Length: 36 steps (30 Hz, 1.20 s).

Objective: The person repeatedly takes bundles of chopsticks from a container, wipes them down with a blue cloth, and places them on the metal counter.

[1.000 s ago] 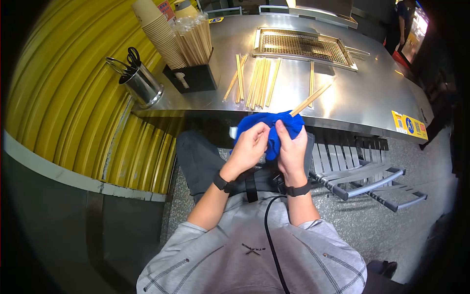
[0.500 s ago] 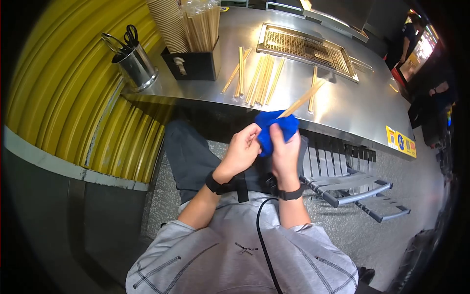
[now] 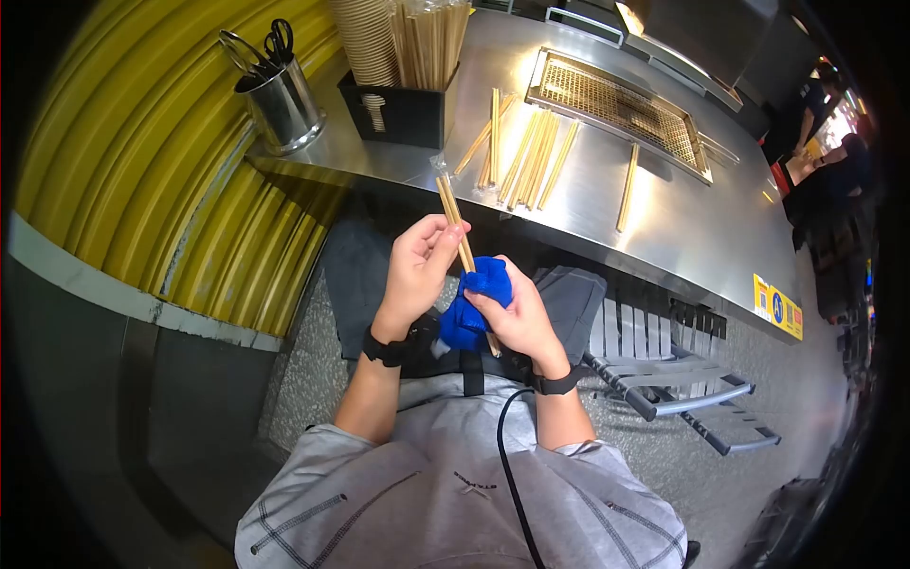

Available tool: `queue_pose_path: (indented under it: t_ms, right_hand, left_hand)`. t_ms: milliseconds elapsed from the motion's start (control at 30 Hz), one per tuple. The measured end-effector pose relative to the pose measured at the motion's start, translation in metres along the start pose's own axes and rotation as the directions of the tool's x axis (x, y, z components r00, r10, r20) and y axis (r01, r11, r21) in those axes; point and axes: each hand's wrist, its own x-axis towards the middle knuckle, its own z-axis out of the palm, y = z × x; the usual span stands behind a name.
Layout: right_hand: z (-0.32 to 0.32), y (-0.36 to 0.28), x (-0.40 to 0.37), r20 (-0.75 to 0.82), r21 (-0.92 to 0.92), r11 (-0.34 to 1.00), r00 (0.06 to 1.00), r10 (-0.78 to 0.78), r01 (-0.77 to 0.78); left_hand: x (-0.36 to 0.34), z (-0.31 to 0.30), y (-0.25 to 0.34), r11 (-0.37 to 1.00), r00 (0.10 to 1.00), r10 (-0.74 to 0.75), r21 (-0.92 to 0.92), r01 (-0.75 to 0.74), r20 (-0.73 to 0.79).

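Observation:
Between my hands is a pair of wooden chopsticks (image 3: 449,201) in a clear wrapper, tilted with its upper end leaning left. My left hand (image 3: 417,264) pinches the chopsticks near their upper part. My right hand (image 3: 517,313) presses a blue cloth (image 3: 464,322) around their lower part; the lower tips poke out beneath it. Beyond my hands, several wrapped chopsticks (image 3: 533,159) lie on the steel table (image 3: 578,223). One more pair (image 3: 627,188) lies apart on the right.
A black holder (image 3: 403,114) with paper cups (image 3: 364,43) and upright chopsticks stands at the back left, beside a metal canister (image 3: 284,109) of scissors. A grill grate (image 3: 616,104) is set into the table. Slatted chairs (image 3: 664,356) stand right; people (image 3: 806,119) are far right.
The chopsticks have swung from pointing up right to leaning up left. My left hand has moved up from the cloth onto them; my right hand has lowered with the cloth.

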Motion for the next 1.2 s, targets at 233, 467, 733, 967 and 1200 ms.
queue_pose_path:
  t_ms: [233, 467, 733, 967, 1200]
  right_hand:
    - [-0.008, 0.013, 0.000, 0.079, 0.026, 0.998, 0.995, 0.055, -0.057]
    - [-0.020, 0.023, -0.015, 0.116, 0.087, 0.992, 0.990, 0.080, -0.090]
    - [-0.025, 0.024, -0.010, -0.003, 0.025, 0.995, 0.995, 0.101, -0.101]
    - [-0.044, 0.011, -0.012, -0.280, 0.283, 0.958, 0.959, 0.031, 0.052]
    - [-0.015, 0.013, -0.002, -0.625, 0.222, 0.963, 0.780, 0.020, 0.153]
  left_hand:
    - [0.003, -0.012, -0.003, 0.992, 0.963, 0.095, -0.055, -0.113, -0.252]
    - [0.006, -0.018, -0.004, 0.991, 0.945, 0.091, -0.060, -0.116, -0.314]
    - [0.002, 0.003, -0.020, 0.998, 0.998, 0.060, 0.027, -0.061, 0.024]
    - [0.002, -0.004, -0.011, 0.976, 0.999, -0.045, 0.212, 0.038, 0.029]
    - [-0.009, 0.033, -0.035, 0.789, 0.916, 0.173, 0.505, -0.349, 0.363]
